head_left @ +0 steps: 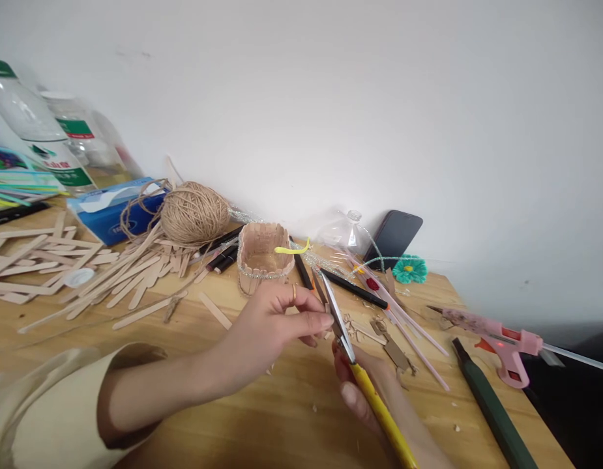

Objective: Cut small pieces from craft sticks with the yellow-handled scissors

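My right hand (372,384) is closed around a pair of scissors (338,306) with long steel blades and a yellow handle. The blades point up and away, slightly parted. Just left of them, my left hand (281,316) is pinched, thumb against fingers, right beside the blades. Whatever lies between those fingertips is too small and hidden to name. Behind the left hand stands a small basket (266,272) of wooden pieces, with silvery trim and a yellow strip (292,249) across its rim. Wood scraps (362,331) and a brown cardboard tag (396,355) lie beyond the right hand.
A twine ball (196,212) leans by a blue box (118,212), with many craft sticks (42,260) spread at left. Markers (354,288), pink straws (421,352), a phone (393,238) and a green flower (409,269) lie behind. A pink glue gun (506,342) sits at the right edge.
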The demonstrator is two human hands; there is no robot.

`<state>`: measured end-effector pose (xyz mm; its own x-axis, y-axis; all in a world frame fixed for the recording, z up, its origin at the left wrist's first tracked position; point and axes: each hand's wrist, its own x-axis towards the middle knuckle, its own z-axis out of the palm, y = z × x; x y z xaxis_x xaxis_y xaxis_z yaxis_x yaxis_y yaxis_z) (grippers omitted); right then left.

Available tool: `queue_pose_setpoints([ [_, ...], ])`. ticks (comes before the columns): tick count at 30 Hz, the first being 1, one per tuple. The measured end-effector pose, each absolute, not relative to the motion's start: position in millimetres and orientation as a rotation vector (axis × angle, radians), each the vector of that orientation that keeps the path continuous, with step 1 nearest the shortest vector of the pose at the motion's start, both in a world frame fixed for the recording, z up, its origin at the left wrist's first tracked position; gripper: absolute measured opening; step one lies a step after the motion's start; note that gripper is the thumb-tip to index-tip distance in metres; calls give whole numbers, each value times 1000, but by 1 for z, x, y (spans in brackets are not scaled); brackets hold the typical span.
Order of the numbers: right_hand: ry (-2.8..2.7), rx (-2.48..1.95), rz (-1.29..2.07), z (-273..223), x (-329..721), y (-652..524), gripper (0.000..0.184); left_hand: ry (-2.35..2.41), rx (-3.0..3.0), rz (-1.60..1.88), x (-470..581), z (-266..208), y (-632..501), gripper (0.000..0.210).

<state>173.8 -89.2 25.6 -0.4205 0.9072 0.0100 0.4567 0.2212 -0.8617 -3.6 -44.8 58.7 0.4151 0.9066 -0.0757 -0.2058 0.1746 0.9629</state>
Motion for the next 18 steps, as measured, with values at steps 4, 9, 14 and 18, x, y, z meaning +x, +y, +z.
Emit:
queue_pose_setpoints([
  [4, -1959, -1365, 1163, 36, 176, -92, 53, 841, 1129, 847, -7, 64, -41, 9],
  [9, -1968, -1407, 1181, 40, 177, -93, 52, 862, 1146, 838, -8, 66, -38, 8],
  [14, -1975, -1443, 1153, 37, 179, -93, 52, 866, 1157, 843, -7, 65, -38, 8],
  [18, -1990, -1465, 1122, 38, 179, -93, 52, 860, 1175, 851, -7, 65, -38, 7],
])
